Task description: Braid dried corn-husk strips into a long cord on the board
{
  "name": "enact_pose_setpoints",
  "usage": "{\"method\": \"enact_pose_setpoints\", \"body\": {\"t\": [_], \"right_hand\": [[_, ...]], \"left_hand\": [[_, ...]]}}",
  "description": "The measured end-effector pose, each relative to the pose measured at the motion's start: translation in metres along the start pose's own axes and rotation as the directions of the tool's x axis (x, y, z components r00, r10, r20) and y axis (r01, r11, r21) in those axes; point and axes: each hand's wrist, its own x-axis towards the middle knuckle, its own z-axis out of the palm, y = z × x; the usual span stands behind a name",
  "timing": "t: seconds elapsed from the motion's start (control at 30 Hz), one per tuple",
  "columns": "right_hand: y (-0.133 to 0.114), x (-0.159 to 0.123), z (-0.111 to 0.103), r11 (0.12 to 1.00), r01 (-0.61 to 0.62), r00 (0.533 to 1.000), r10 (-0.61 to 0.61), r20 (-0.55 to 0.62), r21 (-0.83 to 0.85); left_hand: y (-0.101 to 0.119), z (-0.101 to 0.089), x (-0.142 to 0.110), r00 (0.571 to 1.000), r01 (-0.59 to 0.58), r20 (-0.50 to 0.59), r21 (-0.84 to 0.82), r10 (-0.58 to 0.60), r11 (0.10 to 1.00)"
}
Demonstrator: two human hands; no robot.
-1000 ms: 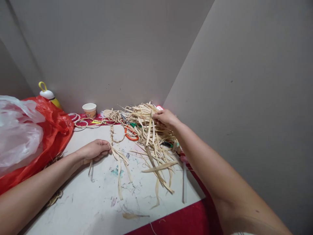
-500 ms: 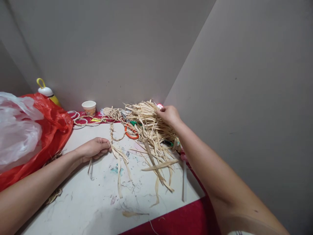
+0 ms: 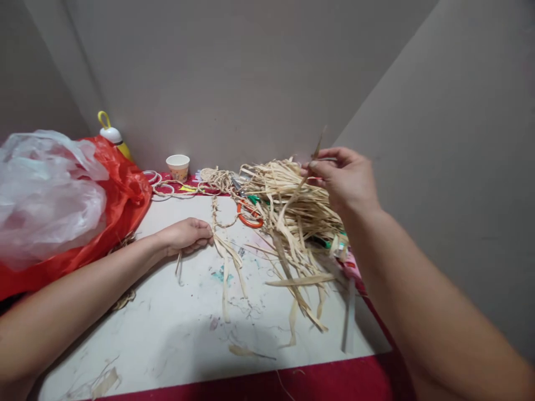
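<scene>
My left hand (image 3: pixel 186 236) rests on the white board (image 3: pixel 184 334), fingers pinched on the end of a plaited straw cord (image 3: pixel 215 214) whose loose strands (image 3: pixel 228 267) trail toward me. My right hand (image 3: pixel 345 177) is raised above the heap of pale straw strips (image 3: pixel 292 206), thumb and fingers pinched on a single strip (image 3: pixel 307 172) that rises out of the heap.
Orange-handled scissors (image 3: pixel 249 217) lie beside the heap. At the back stand a paper cup (image 3: pixel 178 166), white rings (image 3: pixel 156 184) and a yellow-and-white bottle (image 3: pixel 112 136). A red bag (image 3: pixel 125 206) and clear plastic bag (image 3: pixel 45 195) fill the left. Grey walls close in behind and right.
My right hand has lifted off the heap and pulled one strip up with it. The view has shifted to the right. The left hand has kept its grip.
</scene>
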Motion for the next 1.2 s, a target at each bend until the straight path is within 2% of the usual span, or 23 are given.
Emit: {"method": "enact_pose_setpoints", "body": {"t": [0.1, 0.17, 0.23, 0.27, 0.33, 0.37, 0.4, 0.43, 0.5, 0.53, 0.57, 0.6, 0.67, 0.77, 0.8, 0.87, 0.93, 1.1, 1.2], "right_hand": [[-0.015, -0.030, 0.022, 0.994, -0.094, 0.968, 0.078, 0.239, 0.057], [-0.018, -0.043, 0.033, 0.998, -0.049, 0.938, 0.055, 0.342, -0.029], [-0.016, -0.046, 0.038, 0.974, 0.137, 0.942, -0.071, 0.329, -0.180], [-0.014, -0.043, 0.038, 0.927, 0.257, 0.940, -0.174, 0.292, -0.275], [-0.012, -0.031, 0.032, 0.763, 0.447, 0.894, -0.388, 0.223, -0.467], [-0.012, -0.024, 0.028, 0.693, 0.486, 0.868, -0.454, 0.202, -0.532], [-0.014, -0.019, 0.024, 0.667, 0.487, 0.861, -0.474, 0.184, -0.563], [-0.018, -0.016, 0.021, 0.696, 0.457, 0.879, -0.448, 0.163, -0.554], [-0.025, -0.019, 0.018, 0.845, 0.321, 0.947, -0.280, 0.157, -0.428], [-0.028, -0.026, 0.020, 0.913, 0.231, 0.964, -0.169, 0.204, -0.336], [-0.028, -0.035, 0.023, 0.956, 0.136, 0.957, -0.059, 0.283, -0.259], [-0.026, -0.046, 0.027, 0.978, 0.051, 0.921, 0.032, 0.388, -0.202], [-0.015, -0.070, 0.039, 0.974, -0.136, 0.804, 0.217, 0.554, -0.183], [0.010, -0.098, 0.058, 0.889, -0.430, 0.626, 0.420, 0.657, -0.159], [0.017, -0.104, 0.064, 0.868, -0.474, 0.601, 0.443, 0.665, -0.149], [0.028, -0.112, 0.071, 0.845, -0.521, 0.577, 0.455, 0.678, -0.124], [0.033, -0.115, 0.075, 0.843, -0.528, 0.574, 0.444, 0.688, -0.104], [0.031, -0.120, 0.077, 0.898, -0.411, 0.604, 0.398, 0.690, -0.158], [0.028, -0.119, 0.079, 0.894, -0.389, 0.598, 0.428, 0.678, -0.222]], "left_hand": [[0.000, 0.000, 0.000, 1.000, 0.002, -0.005, -0.009, -0.002, 1.000], [0.000, 0.000, -0.001, 1.000, 0.010, -0.003, -0.020, -0.010, 1.000], [0.001, 0.001, -0.001, 1.000, 0.023, -0.001, -0.030, -0.023, 0.999], [0.001, 0.001, -0.001, 1.000, 0.027, -0.001, -0.033, -0.027, 0.999], [0.001, 0.001, -0.001, 0.999, 0.034, -0.003, -0.033, -0.034, 0.999], [0.001, 0.001, 0.000, 0.999, 0.035, -0.005, -0.032, -0.036, 0.999], [0.001, 0.002, 0.000, 0.999, 0.035, -0.007, -0.031, -0.035, 0.999], [0.001, 0.001, 0.000, 0.999, 0.033, -0.009, -0.033, -0.034, 0.999], [0.000, 0.001, 0.001, 0.999, 0.033, -0.004, -0.042, -0.033, 0.999], [0.000, 0.001, 0.001, 1.000, 0.030, 0.003, -0.049, -0.030, 0.998], [-0.001, 0.000, 0.001, 1.000, 0.024, 0.010, -0.056, -0.024, 0.998], [-0.001, 0.000, 0.001, 1.000, 0.017, 0.016, -0.063, -0.016, 0.998], [-0.001, 0.000, 0.000, 1.000, 0.002, 0.029, -0.078, 0.000, 0.997], [-0.002, -0.001, 0.000, 0.999, 0.002, 0.036, -0.098, 0.001, 0.995], [-0.002, -0.001, 0.000, 0.999, 0.004, 0.038, -0.107, 0.000, 0.994], [-0.002, -0.002, 0.000, 0.999, 0.004, 0.044, -0.123, 0.001, 0.992], [-0.003, -0.002, 0.001, 0.999, 0.003, 0.048, -0.130, 0.003, 0.992], [-0.003, -0.002, 0.003, 0.999, 0.007, 0.033, -0.130, -0.003, 0.992], [-0.003, -0.001, 0.003, 0.999, -0.002, 0.047, -0.142, 0.009, 0.990]]}}
